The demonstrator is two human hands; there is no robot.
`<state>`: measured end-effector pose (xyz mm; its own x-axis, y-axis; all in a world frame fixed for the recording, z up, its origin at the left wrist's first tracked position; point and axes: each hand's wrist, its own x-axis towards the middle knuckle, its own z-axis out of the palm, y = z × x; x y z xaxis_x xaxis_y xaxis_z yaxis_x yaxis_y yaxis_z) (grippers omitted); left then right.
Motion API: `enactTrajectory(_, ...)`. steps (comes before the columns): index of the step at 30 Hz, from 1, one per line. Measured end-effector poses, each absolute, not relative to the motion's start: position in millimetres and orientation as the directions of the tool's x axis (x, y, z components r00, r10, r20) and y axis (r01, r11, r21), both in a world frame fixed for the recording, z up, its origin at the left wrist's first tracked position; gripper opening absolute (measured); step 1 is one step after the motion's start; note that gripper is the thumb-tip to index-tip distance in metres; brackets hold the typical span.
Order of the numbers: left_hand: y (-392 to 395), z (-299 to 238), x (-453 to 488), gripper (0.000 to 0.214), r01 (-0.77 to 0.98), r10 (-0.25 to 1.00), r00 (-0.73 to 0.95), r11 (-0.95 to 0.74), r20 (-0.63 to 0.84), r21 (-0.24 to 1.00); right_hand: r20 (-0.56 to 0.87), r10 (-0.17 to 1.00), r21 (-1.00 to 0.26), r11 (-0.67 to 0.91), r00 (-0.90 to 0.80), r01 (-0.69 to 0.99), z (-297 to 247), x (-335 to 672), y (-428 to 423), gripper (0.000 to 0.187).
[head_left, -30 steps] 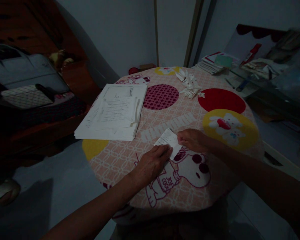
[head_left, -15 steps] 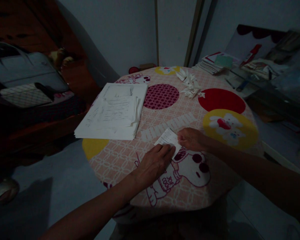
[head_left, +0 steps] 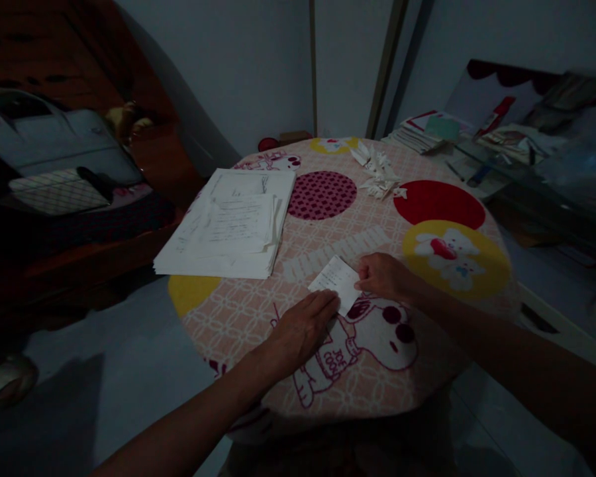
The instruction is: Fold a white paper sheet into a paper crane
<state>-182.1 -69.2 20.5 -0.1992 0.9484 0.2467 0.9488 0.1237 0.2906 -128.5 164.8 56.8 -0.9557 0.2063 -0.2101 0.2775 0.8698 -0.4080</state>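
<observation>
A small white slip of paper [head_left: 336, 281] lies on a round table [head_left: 238, 311] covered with a pink cartoon-print cloth. My left hand [head_left: 302, 326] lies flat with its fingers stretched out, the fingertips pressing the slip's near edge. My right hand [head_left: 383, 276] is curled, its fingers pinched on the slip's right edge. Both forearms reach in from the bottom of the view.
A thick stack of white sheets [head_left: 228, 225] lies at the table's left. A heap of folded paper pieces [head_left: 380, 173] sits near the far edge. Books and clutter [head_left: 427, 129] fill a shelf to the right. A grey bag [head_left: 54, 149] rests on dark furniture at left.
Both hands stay on the slip; they have hardly moved. The view has shifted slightly.
</observation>
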Motion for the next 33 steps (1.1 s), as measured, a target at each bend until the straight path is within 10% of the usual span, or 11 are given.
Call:
enactTrajectory(12, -72.2, 9.8, -183.4, 0.04, 0.938, 0.919, -0.245, 0.144, 0.31, 0.314, -0.142, 0.225, -0.574, 0.775, -0.964, 0.265, 53.5, -122.9, 178.4, 0.007)
enactTrajectory(20, -75.2, 8.7, -185.7, 0.041, 0.938, 0.926, -0.236, 0.137, 0.294, 0.319, -0.105, 0.208, -0.395, 0.889, -0.972, 0.233, 51.4, -126.4, 179.7, 0.007)
enactTrajectory(27, -75.1, 19.8, -196.2, 0.038, 0.919, 0.937, -0.206, 0.086, 0.282, 0.385, 0.009, 0.115, -0.666, 0.742, -0.993, 0.08, 52.7, -160.4, 177.1, 0.041)
enactTrajectory(33, -69.6, 29.7, -194.3, 0.038, 0.927, 0.949, -0.196, 0.096, 0.249, 0.363, -0.031, 0.091, -0.683, 0.725, -0.995, 0.088, 53.8, -180.0, 164.9, 0.006)
